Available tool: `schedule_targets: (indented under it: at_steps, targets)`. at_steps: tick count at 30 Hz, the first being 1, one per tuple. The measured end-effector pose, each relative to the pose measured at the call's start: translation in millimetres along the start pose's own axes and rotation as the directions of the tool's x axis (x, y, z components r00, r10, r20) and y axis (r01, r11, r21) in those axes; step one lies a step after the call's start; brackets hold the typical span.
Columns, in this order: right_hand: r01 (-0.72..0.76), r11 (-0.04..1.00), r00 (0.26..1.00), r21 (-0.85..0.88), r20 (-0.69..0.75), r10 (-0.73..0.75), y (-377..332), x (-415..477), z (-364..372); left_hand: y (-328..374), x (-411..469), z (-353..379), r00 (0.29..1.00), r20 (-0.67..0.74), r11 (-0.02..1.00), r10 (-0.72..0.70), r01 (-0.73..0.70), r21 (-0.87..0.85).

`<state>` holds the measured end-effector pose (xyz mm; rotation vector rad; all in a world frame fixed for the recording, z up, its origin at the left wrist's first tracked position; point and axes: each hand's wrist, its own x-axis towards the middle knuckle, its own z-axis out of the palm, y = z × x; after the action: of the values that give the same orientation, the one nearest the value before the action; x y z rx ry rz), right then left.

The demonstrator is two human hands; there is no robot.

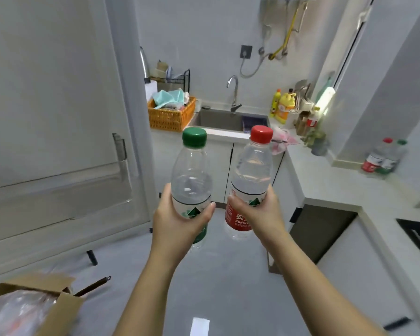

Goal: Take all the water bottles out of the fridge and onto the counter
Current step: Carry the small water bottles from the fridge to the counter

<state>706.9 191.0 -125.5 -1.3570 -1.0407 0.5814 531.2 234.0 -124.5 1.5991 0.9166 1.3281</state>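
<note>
My left hand grips a clear water bottle with a green cap around its label, held upright over the floor. Beside it, my right hand grips a water bottle with a red cap and red label, also upright. The two bottles are a little apart. The white fridge fills the left side with its doors closed. On the white counter at the right, two more bottles stand together by the wall, one red-capped and one green-capped.
A sink with a tap sits at the back, an orange basket to its left, detergent bottles to its right. A cardboard box lies on the floor at lower left. A black hob is at the right edge.
</note>
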Motion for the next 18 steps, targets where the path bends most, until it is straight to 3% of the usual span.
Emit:
schedule_targets:
  at_steps: [10, 18]
  targets:
    - [-0.060, 0.998, 0.983, -0.001, -0.174, 0.059, 26.5, 14.3, -76.5, -15.1, 23.3, 89.0, 0.981, 0.194, 1.000, -0.002, 0.006, -0.021]
    - [-0.046, 0.999, 0.976, -0.025, -0.215, 0.040, 48.3, 37.9, -175.0, -12.0, 27.7, 194.7, 0.965, 0.263, 0.998, -0.020, 0.034, -0.049]
